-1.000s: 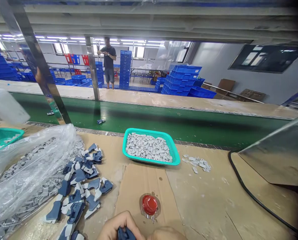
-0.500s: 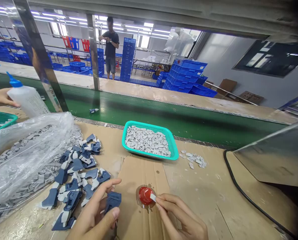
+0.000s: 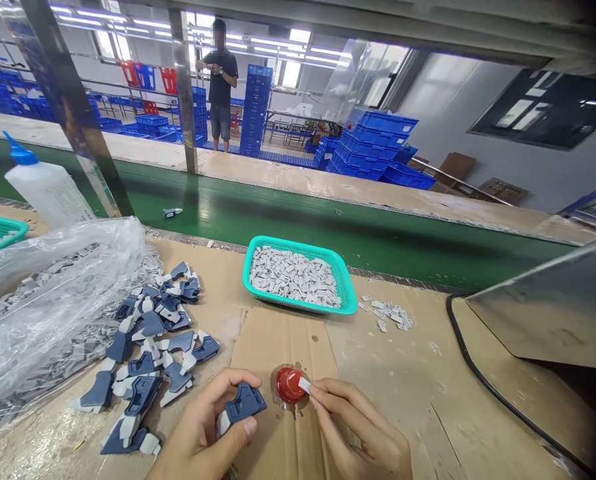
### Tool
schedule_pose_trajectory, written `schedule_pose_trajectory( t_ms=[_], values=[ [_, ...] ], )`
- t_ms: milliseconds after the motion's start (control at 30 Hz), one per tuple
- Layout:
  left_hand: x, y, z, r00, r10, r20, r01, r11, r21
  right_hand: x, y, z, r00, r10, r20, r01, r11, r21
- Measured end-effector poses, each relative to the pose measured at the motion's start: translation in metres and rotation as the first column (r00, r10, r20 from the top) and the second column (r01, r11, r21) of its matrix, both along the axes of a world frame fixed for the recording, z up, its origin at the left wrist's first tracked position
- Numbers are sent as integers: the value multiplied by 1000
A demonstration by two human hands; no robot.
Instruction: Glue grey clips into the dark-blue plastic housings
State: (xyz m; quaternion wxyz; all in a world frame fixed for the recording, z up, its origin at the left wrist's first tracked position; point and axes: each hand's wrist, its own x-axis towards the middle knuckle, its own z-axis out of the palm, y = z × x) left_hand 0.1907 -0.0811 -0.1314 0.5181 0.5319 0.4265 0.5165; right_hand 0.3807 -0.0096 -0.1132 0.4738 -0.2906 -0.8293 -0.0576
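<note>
My left hand (image 3: 203, 427) grips a dark blue and light grey plastic part (image 3: 247, 403), its recessed face turned up. Between thumb and fingers of my right hand (image 3: 361, 427) is a small light grey plastic piece (image 3: 304, 385), its tip at the edge of a red cap (image 3: 291, 384) on a wet, stained spot of the cardboard (image 3: 278, 333). Left of my left hand lies a pile of similar blue and grey parts (image 3: 145, 363). Beyond the cap stands a turquoise basket (image 3: 351, 300) full of small light grey pieces (image 3: 295, 277).
A clear plastic bag (image 3: 78, 300) of grey pieces lies left, with a white bottle (image 3: 51, 190) behind it. Loose grey pieces (image 3: 388, 313) lie right of the basket. A green conveyor belt (image 3: 278, 220) runs behind. A black cable (image 3: 498, 380) borders the right; a person (image 3: 222, 87) stands far back.
My left hand has moved right, nearer the red cap, and the blue and grey part has turned its recess up. Another person's hand has left the white bottle.
</note>
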Motion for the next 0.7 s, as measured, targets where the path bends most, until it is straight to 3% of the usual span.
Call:
schedule_pose_trajectory(
  t_ms=[100, 233, 433, 500, 633, 700],
  values=[
    [0, 0, -2, 994, 106, -23, -104, 993, 60, -1, 1, -2, 1000, 15, -25, -15, 1000, 2],
    [2, -4, -5, 990, 113, 88, -111, 993, -26, -2, 0, -3, 1000, 17, 4, -17, 1000, -19],
    [0, -6, -6, 927, 72, 367, -12, 987, -163, -2, -1, -1, 1000, -16, 17, 16, 1000, -2],
    [-1, -6, -6, 929, 124, 350, -60, 980, -188, -2, -1, 2, 999, -21, 36, 21, 1000, 1],
    [-2, -6, -4, 980, 82, 182, -49, 983, -178, -2, -2, 8, 998, -17, 54, 16, 1000, 9],
    [0, -8, -1, 982, 122, 144, -97, 981, -170, -2, -3, 10, 999, -26, 34, 26, 1000, 8]
  ],
)
